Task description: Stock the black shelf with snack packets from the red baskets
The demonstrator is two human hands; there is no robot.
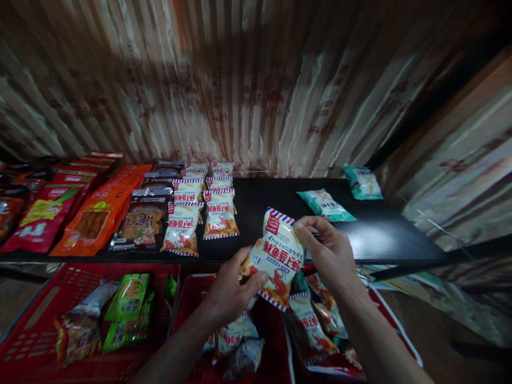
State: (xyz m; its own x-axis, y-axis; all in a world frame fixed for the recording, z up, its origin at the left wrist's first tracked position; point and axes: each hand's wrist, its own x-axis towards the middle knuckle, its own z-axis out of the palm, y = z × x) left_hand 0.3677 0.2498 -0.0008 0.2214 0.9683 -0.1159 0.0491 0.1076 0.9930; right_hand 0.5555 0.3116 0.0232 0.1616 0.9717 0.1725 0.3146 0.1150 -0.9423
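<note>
A white and orange snack bag with blue-and-red striped edges is held up between both hands, in front of the black shelf's front edge. My left hand grips its lower left side, thumb on the front. The fingers of my right hand pinch its upper right edge. Two columns of matching bags lie on the shelf, to the left of the held one. Behind and to the right on the shelf are two teal bags.
Dark potato snack packs, orange packs and red packs fill the shelf's left part. Below its front edge stand red baskets holding assorted snacks. A patterned curtain hangs behind; a thin wire runs at the right.
</note>
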